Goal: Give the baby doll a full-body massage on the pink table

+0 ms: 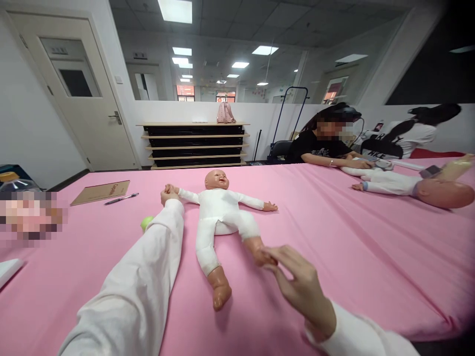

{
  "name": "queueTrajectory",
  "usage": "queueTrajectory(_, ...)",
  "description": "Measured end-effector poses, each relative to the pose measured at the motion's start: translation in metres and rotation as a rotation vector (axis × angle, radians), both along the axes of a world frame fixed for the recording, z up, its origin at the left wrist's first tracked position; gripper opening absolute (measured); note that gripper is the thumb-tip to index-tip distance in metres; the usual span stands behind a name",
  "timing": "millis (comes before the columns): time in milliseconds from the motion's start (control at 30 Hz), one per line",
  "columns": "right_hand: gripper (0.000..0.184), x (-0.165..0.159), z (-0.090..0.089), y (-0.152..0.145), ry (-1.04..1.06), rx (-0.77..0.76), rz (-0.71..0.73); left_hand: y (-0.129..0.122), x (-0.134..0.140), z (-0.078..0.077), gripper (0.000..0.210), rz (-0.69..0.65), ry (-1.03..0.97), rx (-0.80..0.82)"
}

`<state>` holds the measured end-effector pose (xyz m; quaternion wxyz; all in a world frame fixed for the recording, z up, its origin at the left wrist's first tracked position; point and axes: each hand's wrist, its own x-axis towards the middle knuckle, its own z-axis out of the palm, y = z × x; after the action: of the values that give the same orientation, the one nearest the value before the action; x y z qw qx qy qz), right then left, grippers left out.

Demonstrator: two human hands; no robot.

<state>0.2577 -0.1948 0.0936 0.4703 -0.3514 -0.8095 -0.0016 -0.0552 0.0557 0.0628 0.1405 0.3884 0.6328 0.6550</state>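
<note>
The doll lay face up at the centre of the frame on a pink cover. The left hand, left of centre, was closed on the doll's hand. The right hand, lower right, pinched the toes between thumb and fingers.

Right hand apparently holds doll by foot.

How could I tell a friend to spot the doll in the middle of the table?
Find the pink table, then its middle. The doll lies there on its back, dressed in white. Unlike the second doll, at right with a blue cuff, it has the camera wearer's left hand holding its hand, right hand at its foot.
</note>
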Motion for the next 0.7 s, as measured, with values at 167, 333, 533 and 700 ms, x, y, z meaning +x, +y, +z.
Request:
queueTrajectory(167,0.028,-0.032,0.057,0.062,0.026,0.183,-0.002,0.015,0.031,0.028,0.023,-0.06,0.286,0.026)
queueTrajectory(333,0.022,-0.083,0.028,0.109,-0.149,0.172,0.157,0.02,0.071,0.015,0.025,-0.383,0.883,0.028)
queueTrajectory(533,0.029,-0.119,-0.033,0.105,-0.32,0.217,0.218,0.022,0.068,-0.02,0.028,-0.535,1.019,0.054)
queueTrajectory(700,0.025,-0.11,-0.002,0.091,-0.165,0.08,0.131,0.016,0.065,-0.004,0.027,-0.448,0.919,0.005)
